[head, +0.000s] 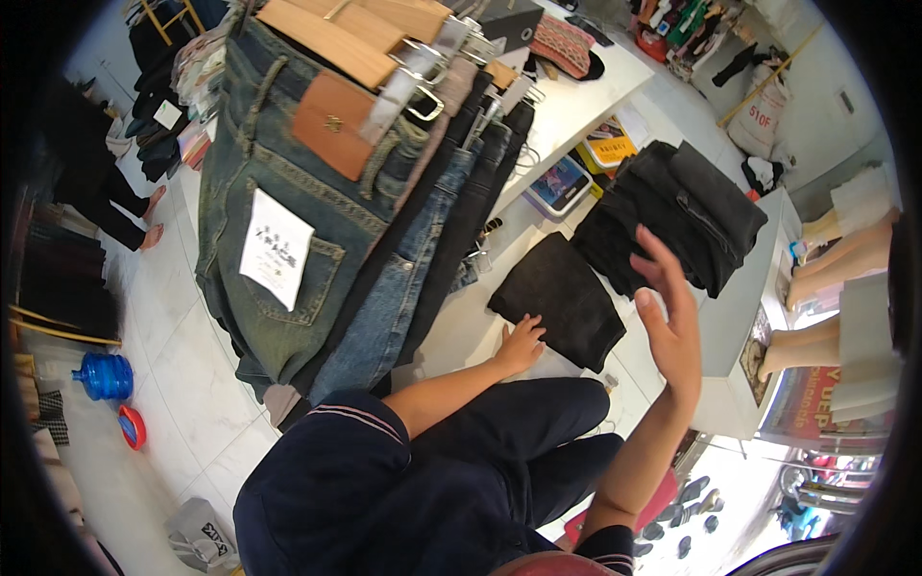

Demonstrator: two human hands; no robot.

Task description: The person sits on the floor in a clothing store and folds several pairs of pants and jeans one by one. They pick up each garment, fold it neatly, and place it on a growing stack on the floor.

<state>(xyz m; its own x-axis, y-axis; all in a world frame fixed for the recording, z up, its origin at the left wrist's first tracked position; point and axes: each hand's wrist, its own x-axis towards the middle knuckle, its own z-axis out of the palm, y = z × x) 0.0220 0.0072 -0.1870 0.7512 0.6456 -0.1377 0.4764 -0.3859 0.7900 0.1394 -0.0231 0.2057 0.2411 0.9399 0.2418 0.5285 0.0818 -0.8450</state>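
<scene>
My left hand (520,347) lies with spread fingers on the near left edge of a folded dark garment (558,302). Raised to the right of that garment, my right hand (666,309) holds nothing, its thumb and fingers apart. A stack of folded black garments (673,212), apparently trousers, lies beyond my right hand. On my left, blue-green denim jeans (223,180) with a brown patch (335,126) and a white paper tag (276,248) hang among other jeans, with metal clips and wooden hangers (353,29) at their waists.
A white table (583,108) stands ahead, with a knitted patterned item (563,45) on it and boxes (558,186) below its edge. A person (94,173) stands far left. A blue water bottle (104,376) and red basin (132,427) are on the floor. Mannequin legs (807,345) stand at right.
</scene>
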